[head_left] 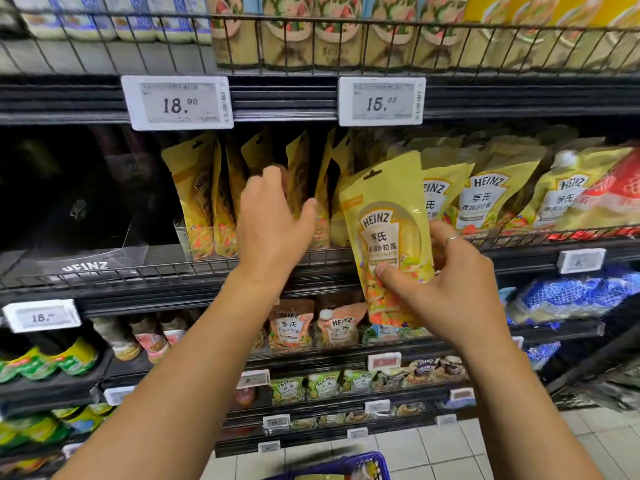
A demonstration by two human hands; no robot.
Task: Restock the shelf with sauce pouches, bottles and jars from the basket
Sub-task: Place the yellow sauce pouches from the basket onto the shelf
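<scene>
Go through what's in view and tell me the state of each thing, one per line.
Right hand: gripping a yellow Heinz pouch, upright, off the shelf.
Left hand: open, reaching among shelved pouches.
Shelved pouches: standing, leaning.
Blue basket: below, contents unclear.

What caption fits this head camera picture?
Right hand holds a yellow pouch while left hand parts pouches on the shelf.

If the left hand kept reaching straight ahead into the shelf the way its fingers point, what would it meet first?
Most likely the row of yellow Heinz sauce pouches standing edge-on behind the wire shelf rail. The left hand already overlaps them, fingers spread; whether it touches them is unclear, since depth is hard to judge.
</scene>
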